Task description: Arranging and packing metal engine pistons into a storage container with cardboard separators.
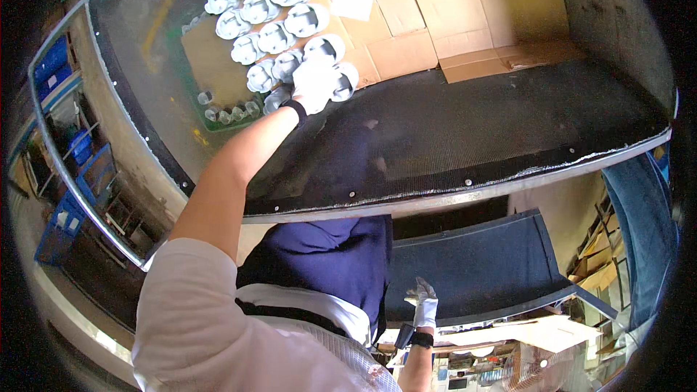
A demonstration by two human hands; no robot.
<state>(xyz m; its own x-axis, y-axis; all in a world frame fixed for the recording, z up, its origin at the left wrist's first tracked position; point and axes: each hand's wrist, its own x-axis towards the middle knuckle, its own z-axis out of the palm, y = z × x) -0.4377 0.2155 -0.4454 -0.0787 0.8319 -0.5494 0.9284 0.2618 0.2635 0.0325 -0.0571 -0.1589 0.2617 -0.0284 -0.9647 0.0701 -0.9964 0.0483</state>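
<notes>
Resting on the nearest of the silver metal pistons grouped on cardboard sheets at the far side of the black-matted table, the white-gloved left hand is covering 1 piston, grip unclear, while the gloved right hand is hanging open, empty.

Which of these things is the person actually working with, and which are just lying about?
In use:
- left hand, gloved, on the metal cups
- cardboard sheet under them

Lying about:
- black mat
- green tray of small parts
- blue crates
- right hand, idle by a lower shelf
</notes>
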